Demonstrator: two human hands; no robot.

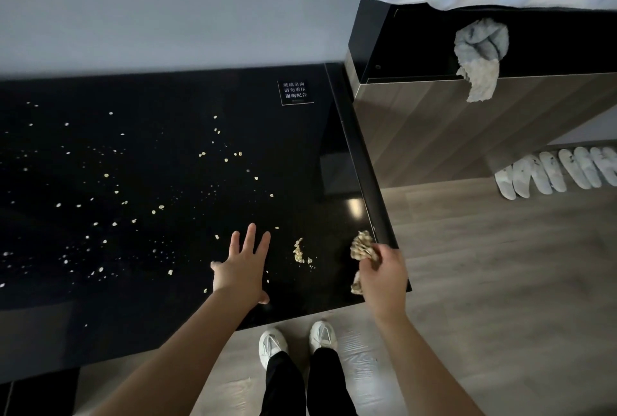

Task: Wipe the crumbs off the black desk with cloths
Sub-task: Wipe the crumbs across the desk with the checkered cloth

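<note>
Head view: we look down on a glossy black glass bench (293, 148) scattered with pale, flaky crumbs (161, 207). Most of them lie left of and beyond our left grip (242, 268). That left grip is wide open and holds nothing, palm down with the fingers spread just over the bench near its front edge. We cannot tell whether it presses the surface.

Well beyond it, at the bench's far side, sits a small black label with white characters (295, 92). Between the two grips lies a small gathered heap of crumbs (298, 251), closer to the left grip's fingertips.

Our right grip (384, 278) is at the bench's right edge, fingers curled tight round a crumpled beige cloth (362, 245). The cloth bunches out ahead of the knuckles and pokes out below the palm.

Below and between the grips, a pair of white sneakers (297, 342) stands on the wood-plank floor (500, 265). Far beyond the right grip, a grey-and-cream crumpled cloth (479, 55) hangs over the edge of a wood-fronted cabinet (434, 135). To its right, white slippers (557, 171) are lined up on the floor.
</note>
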